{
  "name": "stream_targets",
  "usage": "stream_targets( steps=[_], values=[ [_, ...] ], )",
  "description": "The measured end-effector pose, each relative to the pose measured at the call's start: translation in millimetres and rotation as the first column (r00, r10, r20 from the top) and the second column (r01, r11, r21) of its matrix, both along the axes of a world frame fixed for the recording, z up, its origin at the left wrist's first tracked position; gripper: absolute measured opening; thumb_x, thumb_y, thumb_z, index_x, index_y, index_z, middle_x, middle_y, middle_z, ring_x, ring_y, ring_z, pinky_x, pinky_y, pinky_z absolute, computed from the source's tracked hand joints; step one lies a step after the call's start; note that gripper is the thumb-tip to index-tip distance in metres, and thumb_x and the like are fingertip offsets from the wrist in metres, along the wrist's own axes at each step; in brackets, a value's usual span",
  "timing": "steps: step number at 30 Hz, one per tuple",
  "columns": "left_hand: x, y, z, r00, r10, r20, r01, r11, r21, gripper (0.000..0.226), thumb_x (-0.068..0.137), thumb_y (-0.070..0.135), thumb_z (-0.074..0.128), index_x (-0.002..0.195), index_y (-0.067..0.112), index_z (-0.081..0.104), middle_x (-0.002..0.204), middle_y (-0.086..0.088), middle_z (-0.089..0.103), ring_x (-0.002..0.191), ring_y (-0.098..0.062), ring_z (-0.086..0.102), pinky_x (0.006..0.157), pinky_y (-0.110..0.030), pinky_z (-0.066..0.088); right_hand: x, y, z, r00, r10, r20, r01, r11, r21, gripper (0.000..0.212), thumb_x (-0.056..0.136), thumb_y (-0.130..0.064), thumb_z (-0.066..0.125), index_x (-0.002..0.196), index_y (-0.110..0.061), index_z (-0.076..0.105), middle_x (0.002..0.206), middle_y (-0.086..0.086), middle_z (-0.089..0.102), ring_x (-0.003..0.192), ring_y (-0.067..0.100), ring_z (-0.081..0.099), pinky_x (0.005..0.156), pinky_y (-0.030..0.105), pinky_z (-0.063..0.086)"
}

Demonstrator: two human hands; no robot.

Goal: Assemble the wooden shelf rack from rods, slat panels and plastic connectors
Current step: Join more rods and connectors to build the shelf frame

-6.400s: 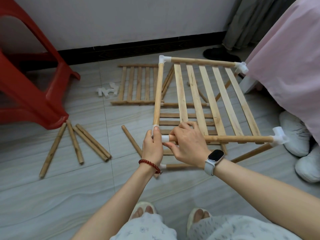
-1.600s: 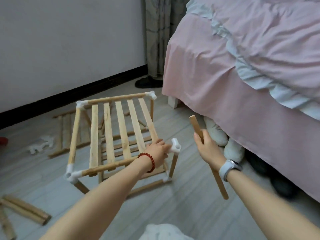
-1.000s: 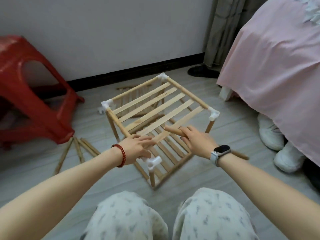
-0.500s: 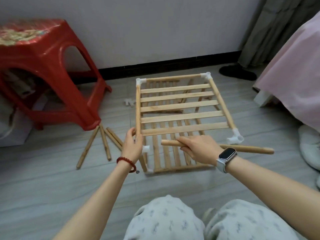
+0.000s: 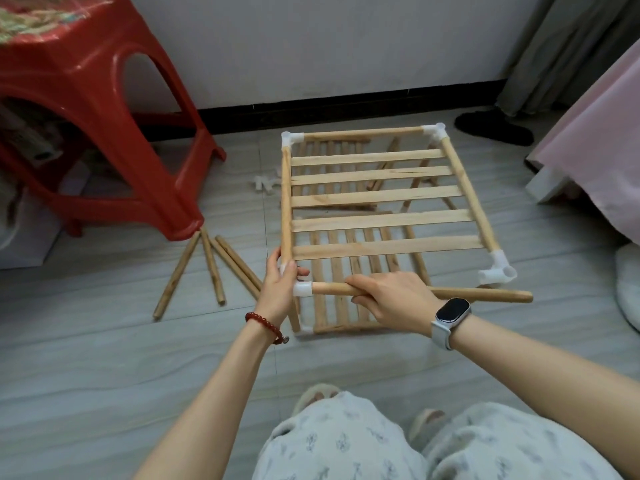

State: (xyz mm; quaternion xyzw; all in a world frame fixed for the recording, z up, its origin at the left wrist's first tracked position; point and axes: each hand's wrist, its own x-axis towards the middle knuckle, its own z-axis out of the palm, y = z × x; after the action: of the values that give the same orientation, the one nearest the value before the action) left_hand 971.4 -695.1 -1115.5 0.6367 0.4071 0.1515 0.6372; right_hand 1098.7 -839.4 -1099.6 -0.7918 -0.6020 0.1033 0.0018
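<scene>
Rod (image 5: 450, 294) end now seated in near-left connector (image 5: 302, 289), was loose before. Right hand (image 5: 388, 299) curled round rod; left hand (image 5: 278, 289) grips rack (image 5: 381, 220) corner. Far end lies just below the near-right connector (image 5: 498, 271), outside it.
</scene>
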Motion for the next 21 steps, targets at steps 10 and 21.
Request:
stream_targets(
  steps=[10, 21],
  values=[
    [16, 19, 4, 0.997, -0.022, -0.071, 0.01, 0.986, -0.168, 0.038, 0.101, 0.028, 0.032, 0.136, 0.016, 0.027, 0.093, 0.001, 0.06, 0.072, -0.016, 0.062, 0.062, -0.026, 0.035, 1, 10, 9, 0.994, 0.092, 0.056, -0.091, 0.995, -0.032, 0.031, 0.098, -0.046, 0.031, 0.117, -0.025, 0.044, 0.092, -0.003, 0.062, 0.075, 0.022, 0.058, 0.062, 0.034, 0.044],
    [21, 25, -1, 0.999, 0.054, 0.001, -0.053, 0.973, -0.223, 0.027, 0.1, 0.039, 0.029, 0.108, 0.015, 0.04, 0.084, -0.001, 0.065, 0.072, -0.014, 0.062, 0.081, -0.033, 0.031, -7, 35, 3, 0.985, 0.078, -0.151, -0.085, 0.996, -0.037, 0.03, 0.099, -0.04, 0.036, 0.105, -0.014, 0.05, 0.082, 0.003, 0.059, 0.07, 0.027, 0.052, 0.058, 0.034, 0.035]
  ],
)
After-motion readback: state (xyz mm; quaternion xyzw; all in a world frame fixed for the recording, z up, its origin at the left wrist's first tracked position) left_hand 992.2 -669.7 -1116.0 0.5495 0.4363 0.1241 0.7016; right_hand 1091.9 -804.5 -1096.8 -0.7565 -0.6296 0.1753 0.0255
